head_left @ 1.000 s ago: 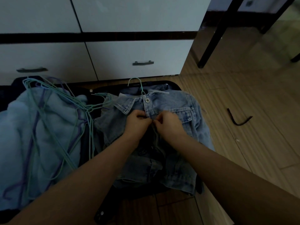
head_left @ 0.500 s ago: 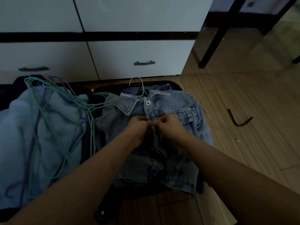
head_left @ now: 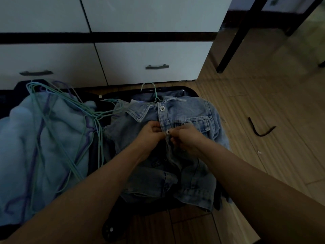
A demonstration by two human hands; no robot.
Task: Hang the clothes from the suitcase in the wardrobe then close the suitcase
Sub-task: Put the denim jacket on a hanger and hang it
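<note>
**Buttoning the denim jacket on its hanger, wardrobe still to come**

Working on the denim jacket [head_left: 186, 120], lying face-up across the open suitcase [head_left: 190, 90] on the floor, just in front of the wardrobe [head_left: 123, 55]. Pinching the left edge of the placket with the left hand [head_left: 151, 132], fingers curled tight on the cloth. Pinching the other edge with the right hand [head_left: 187, 138], thumb and fingertips closing around the second button [head_left: 168, 132]. Top button [head_left: 162, 108] already looking fastened; hanger [head_left: 152, 90] already threaded in, hook poking out past the collar. Lower front still gaping open. Still waiting: a light-blue garment [head_left: 35, 138] heaped on the left under a tangle of spare hangers [head_left: 70, 110]. Nothing visibly hung yet; suitcase lying open.
</note>
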